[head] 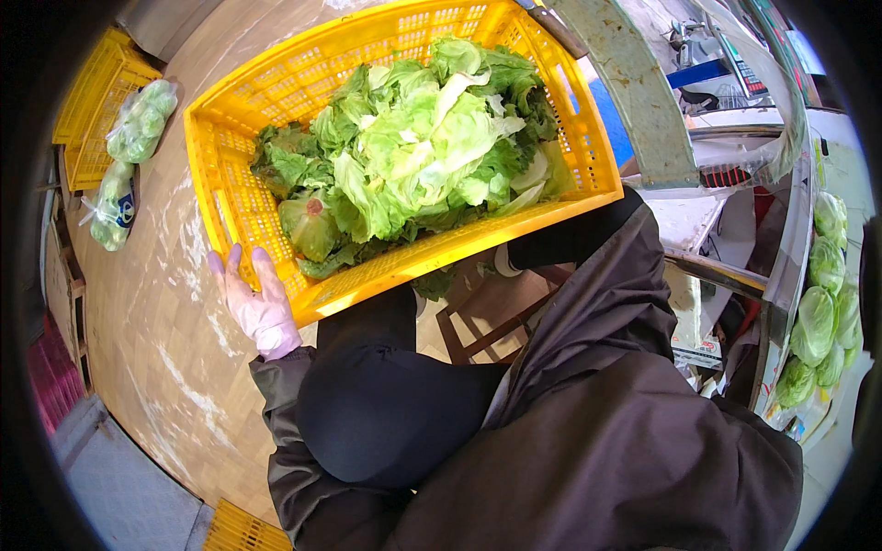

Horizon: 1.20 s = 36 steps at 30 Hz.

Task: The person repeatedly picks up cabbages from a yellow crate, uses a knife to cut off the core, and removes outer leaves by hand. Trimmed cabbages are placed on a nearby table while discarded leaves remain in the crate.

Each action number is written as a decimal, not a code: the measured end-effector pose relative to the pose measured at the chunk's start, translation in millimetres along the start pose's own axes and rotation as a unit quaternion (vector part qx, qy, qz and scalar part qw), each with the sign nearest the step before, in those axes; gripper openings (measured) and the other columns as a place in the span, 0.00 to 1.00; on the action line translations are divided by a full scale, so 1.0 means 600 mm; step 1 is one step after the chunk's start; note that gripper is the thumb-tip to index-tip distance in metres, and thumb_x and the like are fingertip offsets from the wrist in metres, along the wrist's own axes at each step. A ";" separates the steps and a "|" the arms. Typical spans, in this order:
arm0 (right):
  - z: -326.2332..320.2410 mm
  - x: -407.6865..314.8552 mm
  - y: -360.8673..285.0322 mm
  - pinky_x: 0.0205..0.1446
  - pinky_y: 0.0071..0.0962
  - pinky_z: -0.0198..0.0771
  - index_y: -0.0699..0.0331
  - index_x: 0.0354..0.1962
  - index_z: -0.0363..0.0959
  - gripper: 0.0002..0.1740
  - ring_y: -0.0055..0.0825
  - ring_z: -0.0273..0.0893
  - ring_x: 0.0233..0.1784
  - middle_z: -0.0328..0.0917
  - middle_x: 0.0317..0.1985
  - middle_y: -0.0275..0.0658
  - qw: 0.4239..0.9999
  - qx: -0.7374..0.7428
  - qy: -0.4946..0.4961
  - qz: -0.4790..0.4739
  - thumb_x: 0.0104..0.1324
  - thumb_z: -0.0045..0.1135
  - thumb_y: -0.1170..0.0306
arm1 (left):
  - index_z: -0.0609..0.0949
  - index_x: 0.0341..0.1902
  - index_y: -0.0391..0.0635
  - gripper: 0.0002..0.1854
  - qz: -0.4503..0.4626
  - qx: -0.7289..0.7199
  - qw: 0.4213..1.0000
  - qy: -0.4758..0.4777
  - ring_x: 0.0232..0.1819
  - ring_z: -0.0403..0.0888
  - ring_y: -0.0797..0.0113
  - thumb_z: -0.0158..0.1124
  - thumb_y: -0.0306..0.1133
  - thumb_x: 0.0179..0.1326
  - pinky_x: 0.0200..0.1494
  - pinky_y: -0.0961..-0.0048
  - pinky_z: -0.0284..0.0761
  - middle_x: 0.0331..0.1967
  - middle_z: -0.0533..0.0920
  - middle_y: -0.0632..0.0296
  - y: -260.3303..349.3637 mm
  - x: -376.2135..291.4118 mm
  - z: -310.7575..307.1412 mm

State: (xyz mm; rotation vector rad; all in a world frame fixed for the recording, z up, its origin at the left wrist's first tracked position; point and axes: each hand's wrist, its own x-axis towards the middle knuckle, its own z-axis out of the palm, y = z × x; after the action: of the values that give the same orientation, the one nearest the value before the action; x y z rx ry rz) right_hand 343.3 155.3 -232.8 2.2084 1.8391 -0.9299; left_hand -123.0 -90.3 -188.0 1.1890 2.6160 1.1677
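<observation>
My left hand [258, 306], in a thin pinkish glove, is at the near left corner of a yellow plastic crate [448, 258]. Its fingers are spread and straight, overlapping the crate's end wall in view; none visibly curls around the rim. The perforated crate sits over my knees, tilted in view. Loose green lettuce leaves [427, 148] are heaped inside it. A trimmed head with a brownish cut stem [315, 209] lies at the heap's left. My right hand is out of view; the dark jacket sleeve [606, 275] on that side reaches towards the crate's right end.
Bagged green vegetables [142, 122] lie on the wood-patterned floor [165, 275] beside stacked yellow crates [103, 103]. A brown-handled tool [557, 29] lies by the crate's far right corner. Wrapped leafy heads [820, 324] line a counter at right. A wooden stool [475, 327] stands below.
</observation>
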 end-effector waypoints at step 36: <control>0.010 -0.009 -0.022 0.57 0.35 0.68 0.68 0.54 0.70 0.28 0.40 0.75 0.53 0.77 0.48 0.50 1.000 0.006 -0.002 -0.009 0.72 0.43 0.52 | 0.77 0.54 0.31 0.23 -0.009 0.020 1.000 0.004 0.71 0.61 0.53 0.62 0.39 0.65 0.70 0.66 0.57 0.69 0.63 0.43 -0.002 0.002 0.001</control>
State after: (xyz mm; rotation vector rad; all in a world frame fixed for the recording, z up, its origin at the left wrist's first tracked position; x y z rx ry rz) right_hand 328.3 151.3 -231.1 2.1990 1.8600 -0.9515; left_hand -124.4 -89.8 -189.1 1.1668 2.6628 1.1240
